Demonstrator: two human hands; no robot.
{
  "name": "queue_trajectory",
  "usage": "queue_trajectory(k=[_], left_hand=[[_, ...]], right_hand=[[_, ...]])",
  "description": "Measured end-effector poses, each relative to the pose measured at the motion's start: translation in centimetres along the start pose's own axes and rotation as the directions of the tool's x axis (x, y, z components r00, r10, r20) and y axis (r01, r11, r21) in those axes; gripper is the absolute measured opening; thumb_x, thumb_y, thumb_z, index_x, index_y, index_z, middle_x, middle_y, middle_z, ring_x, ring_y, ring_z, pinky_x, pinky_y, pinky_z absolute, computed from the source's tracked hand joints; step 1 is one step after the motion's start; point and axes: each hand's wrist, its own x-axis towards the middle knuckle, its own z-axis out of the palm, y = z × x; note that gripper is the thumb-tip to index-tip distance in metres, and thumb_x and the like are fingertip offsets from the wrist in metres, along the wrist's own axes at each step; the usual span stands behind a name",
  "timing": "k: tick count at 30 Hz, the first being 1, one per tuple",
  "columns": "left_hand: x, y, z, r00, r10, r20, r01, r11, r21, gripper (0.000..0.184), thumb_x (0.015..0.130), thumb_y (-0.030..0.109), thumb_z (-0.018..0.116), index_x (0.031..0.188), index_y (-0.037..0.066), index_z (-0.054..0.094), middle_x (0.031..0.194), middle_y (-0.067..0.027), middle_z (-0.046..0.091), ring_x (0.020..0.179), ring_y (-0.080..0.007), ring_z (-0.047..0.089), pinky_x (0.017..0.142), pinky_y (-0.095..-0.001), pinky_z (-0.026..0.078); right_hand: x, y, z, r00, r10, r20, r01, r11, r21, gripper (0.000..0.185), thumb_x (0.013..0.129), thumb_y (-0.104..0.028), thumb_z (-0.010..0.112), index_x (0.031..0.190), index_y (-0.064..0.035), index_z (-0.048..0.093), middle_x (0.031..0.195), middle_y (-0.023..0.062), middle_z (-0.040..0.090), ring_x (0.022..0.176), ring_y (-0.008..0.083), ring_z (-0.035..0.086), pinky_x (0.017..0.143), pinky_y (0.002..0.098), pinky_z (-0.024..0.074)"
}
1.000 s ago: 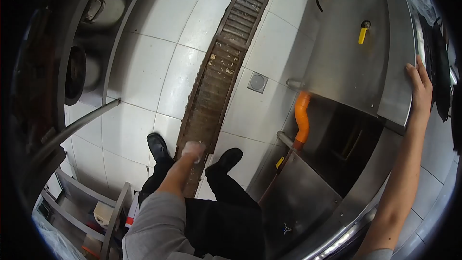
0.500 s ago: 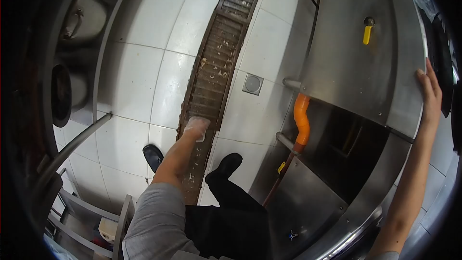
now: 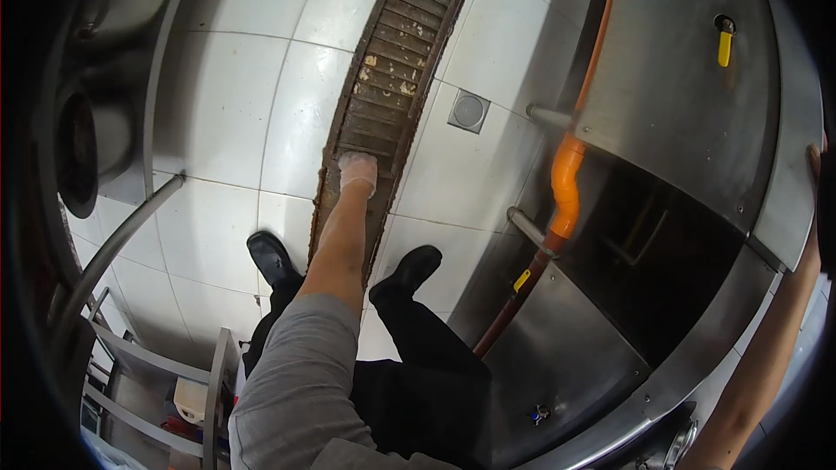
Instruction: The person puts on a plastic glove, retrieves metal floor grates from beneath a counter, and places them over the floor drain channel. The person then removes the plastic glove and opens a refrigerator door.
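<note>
"Where your right hand [image 3: 815, 165] meets the brushed-steel counter [image 3: 788, 174], what shows?"

"Only a sliver; its fingers showed a second ago. I can't tell how it's closed."

"And your left hand [image 3: 357, 170], in its thin translucent glove [image 3: 359, 181]?"

"At the long brown slatted drain grate [image 3: 387, 91], farther ahead of your black boots [image 3: 416, 268] than before; whether it's pinching is hidden."

"Farther off?"

"A square grey floor drain [image 3: 469, 111], beside the grate."
</note>
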Motion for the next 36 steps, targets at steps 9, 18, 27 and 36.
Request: queue_trajectory(k=[9, 18, 27, 36], left_hand=[[-0.5, 1.6, -0.5, 0.999, 0.026, -0.020, -0.028, 0.991, -0.128, 0.017, 0.072, 0.006, 0.063, 0.087, 0.009, 0.070, 0.097, -0.0149, 0.067, 0.099, -0.0304, 0.063, 0.085, -0.0386, 0.051], [-1.2, -0.5, -1.6, 0.986, 0.130, 0.107, -0.108, 0.976, -0.187, 0.022, 0.066, 0.002, 0.060, 0.088, 0.006, 0.064, 0.097, -0.0183, 0.064, 0.100, -0.0352, 0.060, 0.086, -0.0407, 0.049], [-2.6, -1.9, -2.1, 0.964, 0.230, 0.131, -0.205, 0.962, -0.182, 0.023, 0.069, 0.006, 0.058, 0.091, 0.005, 0.066, 0.100, -0.0194, 0.064, 0.103, -0.0339, 0.059, 0.085, -0.0422, 0.050], [0.3, -1.0, -2.9, 0.976, 0.168, 0.138, -0.141, 0.972, -0.189, 0.032, 0.070, 0.006, 0.060, 0.102, 0.007, 0.065, 0.110, -0.0188, 0.062, 0.106, -0.0333, 0.058, 0.095, -0.0380, 0.044]], right_hand=[[-0.8, 0.1, -0.7, 0.999, 0.002, -0.045, -0.003, 1.000, -0.007, 0.049, 0.084, -0.020, 0.057, 0.124, 0.0071, 0.052, 0.118, 0.0221, 0.056, 0.105, 0.0263, 0.056, 0.092, 0.0335, 0.0436], [-0.6, 0.7, -0.6, 0.998, 0.006, -0.056, -0.007, 1.000, -0.020, 0.051, 0.084, -0.022, 0.058, 0.126, 0.0052, 0.050, 0.119, 0.0211, 0.056, 0.107, 0.0256, 0.055, 0.093, 0.0336, 0.0437], [-0.2, 0.9, -1.2, 0.998, 0.013, -0.055, -0.014, 1.000, -0.025, 0.052, 0.085, -0.024, 0.058, 0.128, 0.0033, 0.049, 0.120, 0.0200, 0.056, 0.108, 0.0248, 0.055, 0.093, 0.0338, 0.0437], [0.3, 1.6, -0.8, 0.999, 0.005, -0.044, -0.007, 0.999, -0.051, 0.054, 0.086, -0.026, 0.058, 0.130, 0.0014, 0.048, 0.121, 0.0190, 0.056, 0.109, 0.0241, 0.054, 0.093, 0.0339, 0.0437]])
